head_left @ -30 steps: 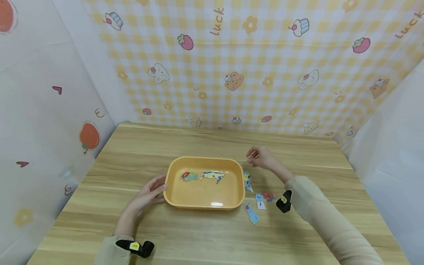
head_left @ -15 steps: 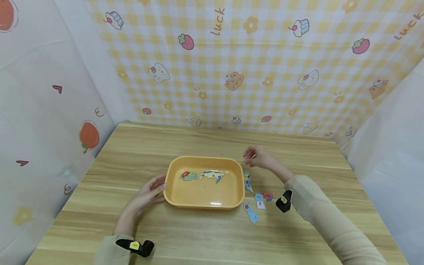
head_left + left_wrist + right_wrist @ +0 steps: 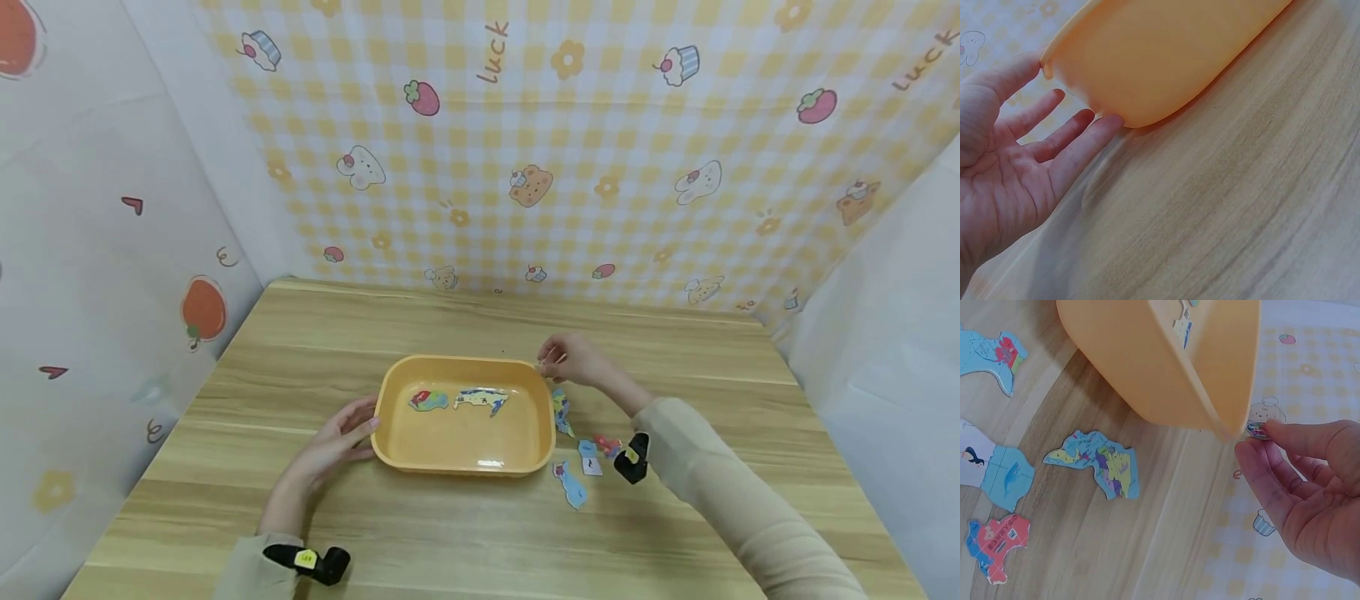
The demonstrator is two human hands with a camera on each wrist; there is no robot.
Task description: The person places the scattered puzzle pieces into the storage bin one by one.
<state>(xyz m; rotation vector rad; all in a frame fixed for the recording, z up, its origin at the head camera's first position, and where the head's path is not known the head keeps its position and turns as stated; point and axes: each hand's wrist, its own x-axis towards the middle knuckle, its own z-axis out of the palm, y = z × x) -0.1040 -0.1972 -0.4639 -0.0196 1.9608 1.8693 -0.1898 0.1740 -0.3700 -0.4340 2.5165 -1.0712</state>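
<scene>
A yellow-orange plastic tub (image 3: 450, 446) stands on the table with two map puzzle pieces inside, one green and red (image 3: 429, 402), one cream and blue (image 3: 480, 397). My left hand (image 3: 341, 437) rests on the tub's left end. In the left wrist view its thumb touches the rim and its nearly straight fingers (image 3: 1088, 147) reach the outer wall. My right hand (image 3: 572, 360) pinches a small colourful puzzle piece (image 3: 1257, 429) between thumb and fingertips, right at the tub's far right corner. Most of that piece is covered by the fingers.
Several map puzzle pieces lie on the wooden table right of the tub: a yellow and purple one (image 3: 1113, 465), a red one (image 3: 1000, 544), a penguin and whale one (image 3: 1007, 475) and a long blue one (image 3: 572, 485). A patterned cloth (image 3: 480, 208) hangs behind.
My right hand has moved left and slightly down, bringing its pinched puzzle piece from beside the tub to the tub's far right corner. My left hand and the tub stay put.
</scene>
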